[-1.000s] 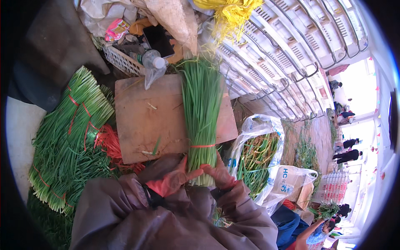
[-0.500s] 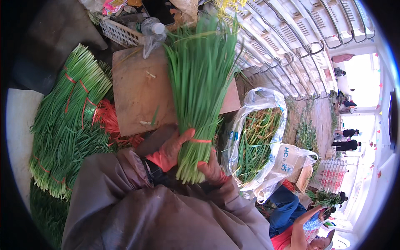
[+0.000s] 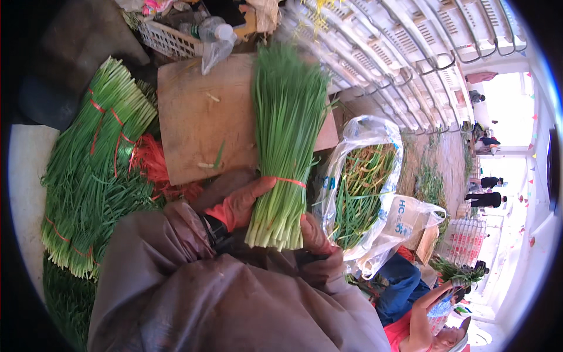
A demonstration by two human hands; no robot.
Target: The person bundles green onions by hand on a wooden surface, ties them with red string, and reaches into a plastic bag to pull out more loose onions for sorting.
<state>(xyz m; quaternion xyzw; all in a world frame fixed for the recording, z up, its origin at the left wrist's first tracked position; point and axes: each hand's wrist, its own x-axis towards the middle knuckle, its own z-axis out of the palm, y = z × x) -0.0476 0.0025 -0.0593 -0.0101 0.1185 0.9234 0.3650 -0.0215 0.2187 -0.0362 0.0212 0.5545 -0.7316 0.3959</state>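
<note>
A bunch of green garlic chives (image 3: 287, 126), tied with a red band low on its stems, stands nearly upright in front of me, its pale cut ends toward me. My left hand (image 3: 241, 202) is closed round its left side, thumb beside the band. At the lower right of the stems, my right hand (image 3: 316, 234) presses against the cut-end part; most of its fingers are hidden. Behind the bunch is a worn wooden board (image 3: 205, 129) with small scraps on it. More chives (image 3: 97, 176) in red-banded bunches are piled to the left.
Red ties (image 3: 149, 161) lie between pile and board. A clear plastic bag (image 3: 366, 126) of leaf trimmings stands at right. White crates (image 3: 393, 58) are stacked at the upper right. A plastic bottle (image 3: 214, 29) rests by a white basket (image 3: 167, 38). A co-worker (image 3: 419, 317) sits at lower right.
The bunch has become more upright, and its band and cut ends have shifted slightly away from me. My right hand has moved a little right, toward the outer edge of the stems.
</note>
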